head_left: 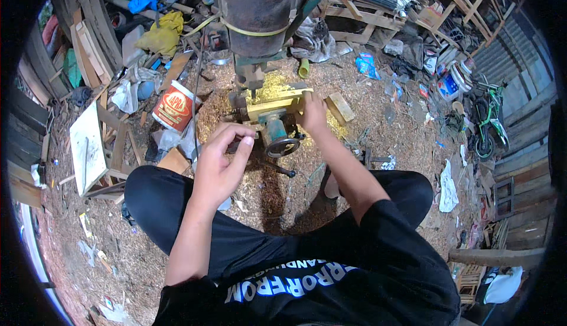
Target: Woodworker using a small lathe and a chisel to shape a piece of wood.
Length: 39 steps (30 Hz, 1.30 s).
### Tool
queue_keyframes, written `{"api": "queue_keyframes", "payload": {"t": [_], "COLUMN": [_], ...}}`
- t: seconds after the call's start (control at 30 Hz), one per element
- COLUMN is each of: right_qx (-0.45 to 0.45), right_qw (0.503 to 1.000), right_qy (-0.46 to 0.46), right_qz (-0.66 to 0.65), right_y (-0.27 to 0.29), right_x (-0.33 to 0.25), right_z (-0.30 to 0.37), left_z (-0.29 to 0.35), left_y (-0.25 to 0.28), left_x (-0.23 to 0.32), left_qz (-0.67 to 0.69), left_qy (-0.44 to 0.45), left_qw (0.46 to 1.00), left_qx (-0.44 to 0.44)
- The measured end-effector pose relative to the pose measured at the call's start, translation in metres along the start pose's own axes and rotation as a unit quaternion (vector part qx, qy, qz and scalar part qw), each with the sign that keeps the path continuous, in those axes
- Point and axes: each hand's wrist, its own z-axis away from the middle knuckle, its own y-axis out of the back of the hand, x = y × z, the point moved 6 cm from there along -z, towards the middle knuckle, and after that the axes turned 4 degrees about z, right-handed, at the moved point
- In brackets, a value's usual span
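A pale yellow length of wood (pixel 276 105) lies across the machine's vise, under the tool head (pixel 250 78). My right hand (pixel 313 113) is closed around the right end of the wood, fingers over its top edge. My left hand (pixel 220 161) is beside the left of the vise, fingers loosely curled and a gap between thumb and forefinger; nothing shows in it. Its fingertips are close to the vise body, and whether they touch is unclear. A dark round handwheel (pixel 282 147) sits on the near side of the greenish vise casting (pixel 274 128), between my hands.
A large dark machine column (pixel 253 13) rises directly ahead. A loose wood block (pixel 341 108) lies right of the vise. Left stands a red-and-white bucket (pixel 176 106) beside a white-topped board (pixel 88 147). Wood shavings cover the ground (pixel 401 148); a green bicycle (pixel 490 119) stands far right.
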Motion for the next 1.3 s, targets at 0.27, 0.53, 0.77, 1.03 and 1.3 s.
{"api": "queue_keyframes", "payload": {"t": [0.27, 0.53, 0.77, 1.03, 1.3], "right_qx": [-0.211, -0.239, -0.252, -0.170, -0.021], "right_qw": [0.961, 0.963, 0.953, 0.896, 0.944], "right_qy": [0.059, 0.076, 0.081, 0.279, 0.271], "right_qz": [0.169, 0.096, 0.149, 0.301, 0.188], "right_y": [-0.023, -0.017, 0.075, 0.153, 0.270], "right_x": [0.049, 0.096, 0.193, 0.129, 0.051], "right_z": [-0.070, -0.070, -0.080, -0.045, 0.004], "left_z": [-0.010, -0.015, -0.019, -0.019, -0.024], "left_y": [-0.022, -0.042, -0.052, -0.064, -0.056], "left_x": [-0.022, -0.039, -0.019, 0.002, 0.032], "left_qz": [-0.080, -0.122, -0.139, -0.101, -0.176], "left_qy": [-0.013, 0.023, -0.012, -0.052, -0.116], "left_qw": [0.996, 0.988, 0.981, 0.981, 0.957], "left_qx": [-0.039, -0.094, -0.133, -0.155, -0.197]}}
